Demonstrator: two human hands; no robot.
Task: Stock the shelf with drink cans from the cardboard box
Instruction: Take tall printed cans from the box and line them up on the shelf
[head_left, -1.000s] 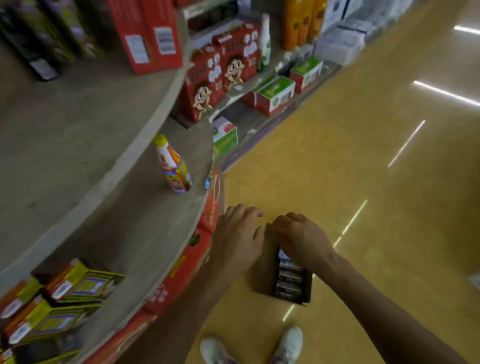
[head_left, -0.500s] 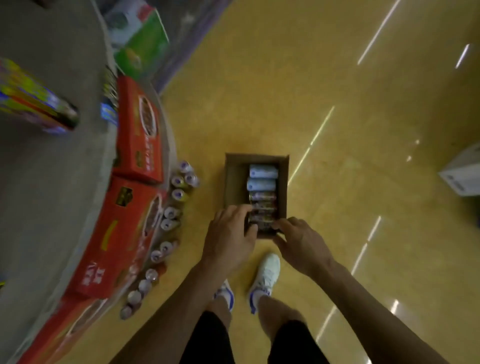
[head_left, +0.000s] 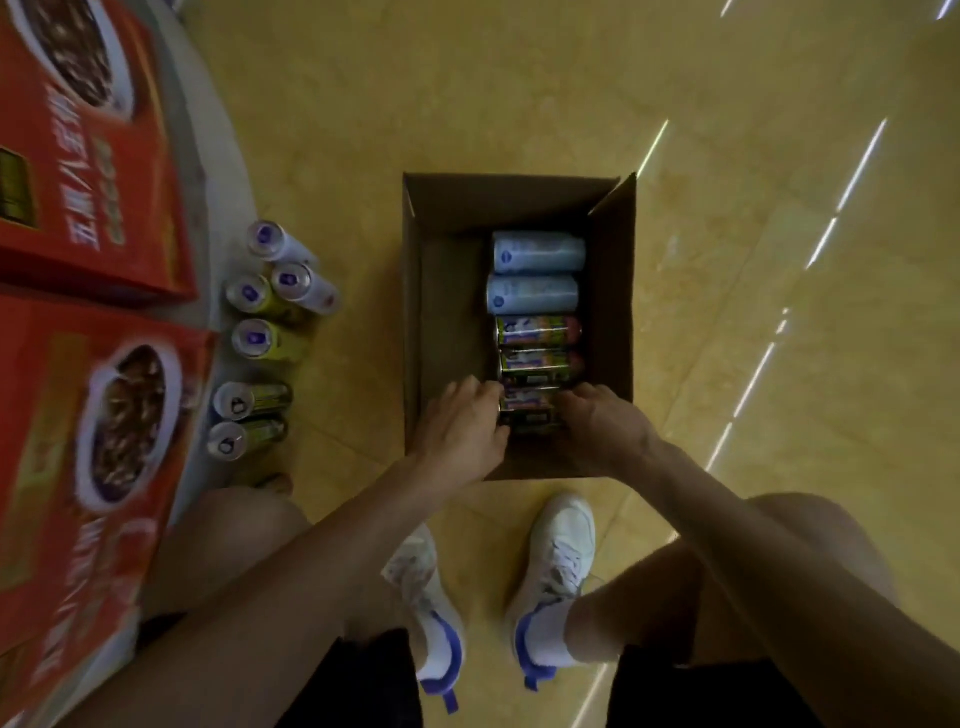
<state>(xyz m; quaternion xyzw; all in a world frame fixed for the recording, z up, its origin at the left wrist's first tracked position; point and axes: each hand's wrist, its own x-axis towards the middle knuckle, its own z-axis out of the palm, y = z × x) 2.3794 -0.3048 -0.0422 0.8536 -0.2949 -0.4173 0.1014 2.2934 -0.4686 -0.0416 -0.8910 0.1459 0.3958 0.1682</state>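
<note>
Grip: left hand (head_left: 462, 423) and right hand (head_left: 605, 426), fingers (head_left: 480, 392) curled onto nearest cans (head_left: 530, 410) in cardboard box (head_left: 519, 208).
Risk: end-on squeeze may slip; cans drop, dent.

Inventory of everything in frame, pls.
cardboard box: one, brown, open, on the floor, centre
pale blue cans: two, lying in the box, far end
multicoloured cans: at least three, green-purple, lying in the box, near end
standing cans: six visible, silver tops, left of the box
red cartons: two, on the shelf, far left
floor: yellow, glossy
shoes: two, white-blue, near side of the box
left hand: grips nearest multicoloured cans
right hand: grips their other end
</note>
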